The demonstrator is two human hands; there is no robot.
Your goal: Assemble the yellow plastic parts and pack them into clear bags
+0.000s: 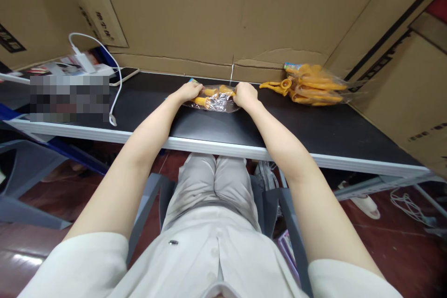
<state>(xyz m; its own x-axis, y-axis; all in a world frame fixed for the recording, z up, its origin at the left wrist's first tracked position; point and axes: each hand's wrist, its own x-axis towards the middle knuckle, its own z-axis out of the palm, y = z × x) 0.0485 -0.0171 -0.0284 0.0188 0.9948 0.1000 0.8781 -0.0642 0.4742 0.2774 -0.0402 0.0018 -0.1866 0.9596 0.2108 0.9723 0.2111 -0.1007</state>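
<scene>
A clear plastic bag (213, 99) with orange plastic pieces inside lies on the black table (314, 130), near its far edge. My left hand (190, 91) grips the bag's left end with its fingers curled. My right hand (245, 95) grips the right end the same way. Both arms reach straight out over the table's front edge.
A pile of orange plastic pieces in clear bags (309, 86) lies to the right. A white charger with cable (84, 58) and a phone (125, 75) sit at the left. Cardboard walls (195, 14) enclose the table at the back and right.
</scene>
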